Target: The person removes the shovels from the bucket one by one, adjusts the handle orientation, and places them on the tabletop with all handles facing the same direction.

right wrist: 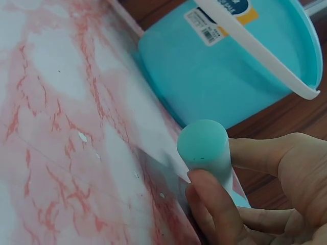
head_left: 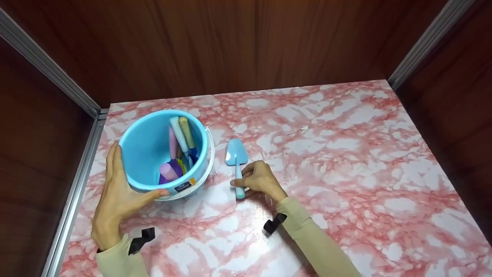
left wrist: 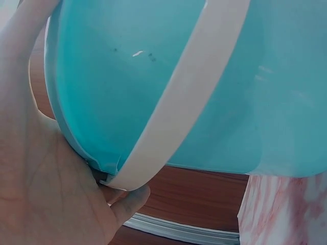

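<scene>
My right hand (head_left: 259,179) pinches the pale blue handle of a small trowel (head_left: 236,153) between thumb and fingers, right of the bucket. The trowel's blade points away from me, and the rounded handle end (right wrist: 203,142) shows large in the right wrist view. At the left stands a light blue bucket (head_left: 142,150) with a white carrying handle (left wrist: 179,102). My left hand (head_left: 117,196) rests against its near left side, fingers straight along the outside and thumb stretched along the front rim. Inside the bucket lean several handled tools, among them a pink handle (head_left: 172,144) and a yellowish handle (head_left: 186,130).
A red-and-white marbled tabletop (head_left: 346,161) lies under everything. Dark wood panels (head_left: 246,46) rise behind it and at both sides, with metal strips (head_left: 73,92) at the corners. A label (right wrist: 204,25) is stuck on the bucket's side.
</scene>
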Demonstrator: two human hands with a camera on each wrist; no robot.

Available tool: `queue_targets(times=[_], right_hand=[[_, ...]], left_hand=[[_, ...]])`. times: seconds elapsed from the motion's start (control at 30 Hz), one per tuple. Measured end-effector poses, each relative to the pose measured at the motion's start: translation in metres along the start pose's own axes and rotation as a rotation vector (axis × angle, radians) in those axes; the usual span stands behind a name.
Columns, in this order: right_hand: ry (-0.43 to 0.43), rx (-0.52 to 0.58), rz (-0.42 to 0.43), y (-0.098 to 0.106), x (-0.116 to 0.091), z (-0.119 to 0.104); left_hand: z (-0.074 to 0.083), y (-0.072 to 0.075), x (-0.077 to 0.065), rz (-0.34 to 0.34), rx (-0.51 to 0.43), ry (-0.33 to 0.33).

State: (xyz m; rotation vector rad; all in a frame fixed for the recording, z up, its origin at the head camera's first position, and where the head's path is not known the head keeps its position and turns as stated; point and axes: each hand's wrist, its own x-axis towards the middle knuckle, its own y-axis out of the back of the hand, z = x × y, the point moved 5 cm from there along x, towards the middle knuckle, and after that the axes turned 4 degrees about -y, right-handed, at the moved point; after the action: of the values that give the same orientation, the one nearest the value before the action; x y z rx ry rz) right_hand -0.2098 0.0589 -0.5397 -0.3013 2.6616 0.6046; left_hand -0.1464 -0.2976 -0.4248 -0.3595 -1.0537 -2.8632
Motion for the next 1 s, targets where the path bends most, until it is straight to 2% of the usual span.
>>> queue_targets(times=[0.13,0.3,0.57,0.7,1.0], right_hand=[[0.030,-0.044,0.008,0.001,-0.001,-0.002],[0.026,-0.068,-0.018,-0.001,-0.004,-0.004],[0.083,-0.238,0.025,0.004,-0.009,-0.018],[0.151,-0.328,0.040,0.015,-0.011,-0.045],[0.335,-0.512,0.095,0.036,-0.014,-0.124]], left_hand=[[0.000,-0.001,0.000,-0.004,0.001,0.004],[0.000,-0.001,-0.001,-0.002,-0.002,0.002],[0.001,0.000,0.000,0.009,-0.009,-0.014],[0.001,0.000,0.000,0.006,-0.010,-0.006],[0.000,0.000,0.001,-0.006,-0.008,-0.001]])
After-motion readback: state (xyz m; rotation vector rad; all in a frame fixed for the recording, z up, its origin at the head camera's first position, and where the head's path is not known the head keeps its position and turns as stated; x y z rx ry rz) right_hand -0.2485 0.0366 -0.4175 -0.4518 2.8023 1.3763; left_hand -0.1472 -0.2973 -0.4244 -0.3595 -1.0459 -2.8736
